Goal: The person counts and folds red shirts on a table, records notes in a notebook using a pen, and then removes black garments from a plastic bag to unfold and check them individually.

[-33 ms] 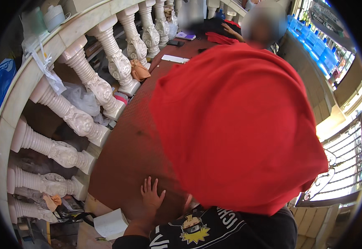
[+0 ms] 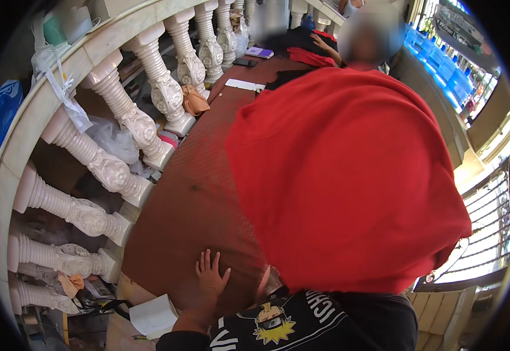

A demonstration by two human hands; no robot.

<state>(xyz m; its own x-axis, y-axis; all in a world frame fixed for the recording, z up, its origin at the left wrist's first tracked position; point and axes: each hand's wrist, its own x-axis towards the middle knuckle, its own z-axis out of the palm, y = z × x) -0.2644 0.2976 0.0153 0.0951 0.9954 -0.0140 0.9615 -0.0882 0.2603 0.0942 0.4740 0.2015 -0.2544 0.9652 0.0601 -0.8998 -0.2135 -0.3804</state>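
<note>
A large red cloth, perhaps a garment, spreads up close and fills the middle and right of the view. It rises clear of the surface and covers much of what lies behind it. My left hand rests flat, fingers spread, on the brown-covered surface, holding nothing, to the left of the cloth's lower edge. My right hand is hidden by the red cloth; only my black sleeve shows below it. A white pad-like thing lies near my left forearm.
White carved balusters under a stone rail line the left side. Along them lie a tan pouch, a dark phone and a white strip. Another person's hand is at the far end, by black and red cloth.
The red cloth has shifted right and slightly down, uncovering more of the brown surface and a dark cloth at the far side. My left hand stays spread in nearly the same place.
</note>
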